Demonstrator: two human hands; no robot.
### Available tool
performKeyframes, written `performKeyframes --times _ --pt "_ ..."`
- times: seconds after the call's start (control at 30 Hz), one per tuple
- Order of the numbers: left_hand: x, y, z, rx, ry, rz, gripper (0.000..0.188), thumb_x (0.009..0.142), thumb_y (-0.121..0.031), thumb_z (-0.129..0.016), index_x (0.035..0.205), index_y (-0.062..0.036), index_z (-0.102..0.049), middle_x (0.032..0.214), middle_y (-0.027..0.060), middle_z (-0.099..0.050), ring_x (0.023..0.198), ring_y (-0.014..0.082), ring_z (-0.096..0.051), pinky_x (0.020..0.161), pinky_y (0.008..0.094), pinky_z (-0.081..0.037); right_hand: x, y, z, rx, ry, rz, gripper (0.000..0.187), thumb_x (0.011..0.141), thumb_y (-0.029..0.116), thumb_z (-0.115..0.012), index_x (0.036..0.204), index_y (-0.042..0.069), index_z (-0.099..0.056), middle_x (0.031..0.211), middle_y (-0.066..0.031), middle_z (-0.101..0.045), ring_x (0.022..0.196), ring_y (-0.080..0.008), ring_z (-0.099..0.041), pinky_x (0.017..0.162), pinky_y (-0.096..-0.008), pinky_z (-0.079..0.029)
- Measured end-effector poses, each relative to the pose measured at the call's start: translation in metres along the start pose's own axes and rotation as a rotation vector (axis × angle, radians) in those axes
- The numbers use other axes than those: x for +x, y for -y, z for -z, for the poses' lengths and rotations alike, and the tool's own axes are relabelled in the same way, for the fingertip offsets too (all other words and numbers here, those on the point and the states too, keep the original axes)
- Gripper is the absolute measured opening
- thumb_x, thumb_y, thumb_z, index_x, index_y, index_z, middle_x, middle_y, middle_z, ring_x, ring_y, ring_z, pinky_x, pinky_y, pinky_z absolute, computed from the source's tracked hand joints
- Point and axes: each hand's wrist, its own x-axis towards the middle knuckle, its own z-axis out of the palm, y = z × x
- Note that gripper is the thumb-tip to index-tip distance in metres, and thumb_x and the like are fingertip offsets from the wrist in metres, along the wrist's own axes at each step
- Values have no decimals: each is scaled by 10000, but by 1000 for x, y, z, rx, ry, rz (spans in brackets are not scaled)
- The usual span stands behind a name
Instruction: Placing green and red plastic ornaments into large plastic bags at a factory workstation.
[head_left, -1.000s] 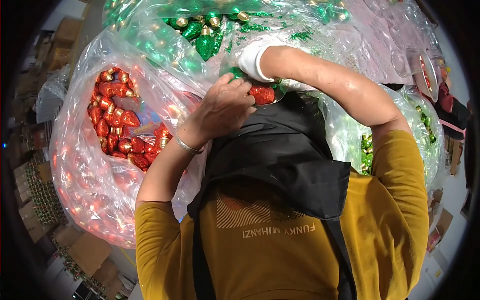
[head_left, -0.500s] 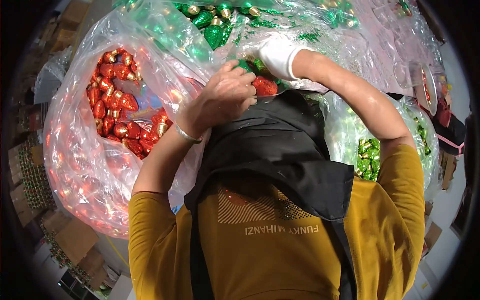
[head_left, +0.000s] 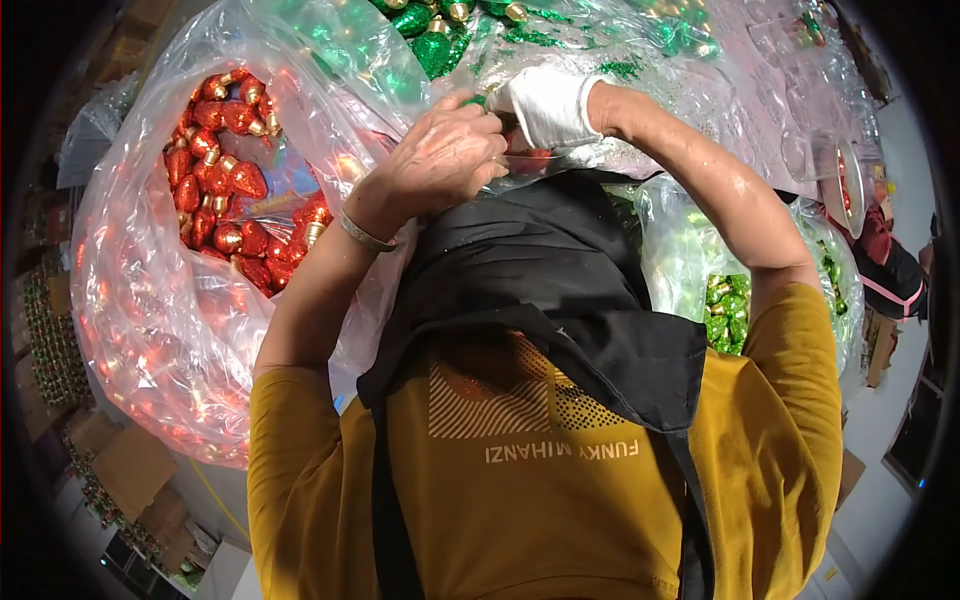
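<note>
My bare left hand (head_left: 445, 155) is closed, fingers curled at the rim of the black bag (head_left: 530, 270), pinching something small that I cannot make out. My gloved right hand (head_left: 545, 105), at 1 o'clock from it and touching it, grips a red ornament (head_left: 527, 156) just above the bag mouth. I judge it best to keep both hands close together over the opening. The clear bag of red ornaments (head_left: 225, 200) lies at 9 o'clock.
</note>
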Motion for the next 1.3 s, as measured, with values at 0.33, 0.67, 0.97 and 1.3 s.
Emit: performKeyframes --times 0.33,0.67,0.97,1.3 --pt "-12 4 3 -84 -49 66 27 733 -89 -600 716 -85 -620 705 71 -592 751 244 -598 1076 446 -276 -14 36 10 -167 -200 28 185 692 170 -675 780 9 -645 711 -184 -633 676 -353 -623 594 -406 -489" --pt "0 11 0 -27 10 -70 29 689 -87 -589 693 -72 -614 639 90 -575 732 255 -583 1056 432 -314 6 -5 -2 74 245 86 146 713 171 -669 759 32 -662 724 -174 -625 663 -358 -611 599 -402 -489" --pt "-5 2 3 -26 -22 -117 71 602 -73 -587 534 -69 -566 607 99 -545 690 251 -540 1020 365 -357 -11 22 -3 -231 152 73 211 699 241 -691 765 41 -671 719 -167 -632 679 -356 -623 611 -418 -499" --pt "8 15 14 23 65 -115 68 586 -104 -583 620 -46 -590 706 117 -594 790 279 -556 1045 397 -334 3 23 -10 -324 140 -40 238 699 293 -702 774 68 -682 810 -160 -669 709 -350 -645 641 -424 -516"
